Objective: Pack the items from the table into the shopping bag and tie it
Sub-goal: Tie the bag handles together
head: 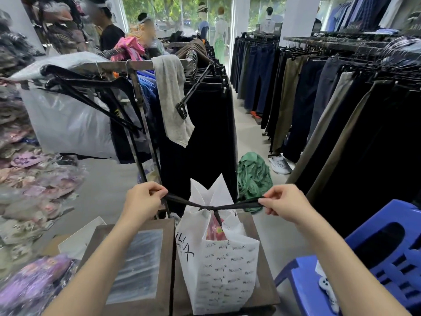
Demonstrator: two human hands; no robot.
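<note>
A white printed shopping bag (218, 270) stands upright on a brown box top (262, 290) in front of me. A pink-red patterned item (215, 229) shows inside its mouth. Two black ribbon handles (241, 205) cross in a knot above the bag's opening. My left hand (142, 201) pinches the left ribbon end and my right hand (283, 205) pinches the right end, both pulled out sideways and taut.
A second brown box with a clear window (134, 265) lies left of the bag. A blue plastic stool (376, 258) stands at right. Clothes racks (205, 115) stand ahead and right, packaged garments (29, 183) pile at left, and a green cloth (252, 174) lies on the floor.
</note>
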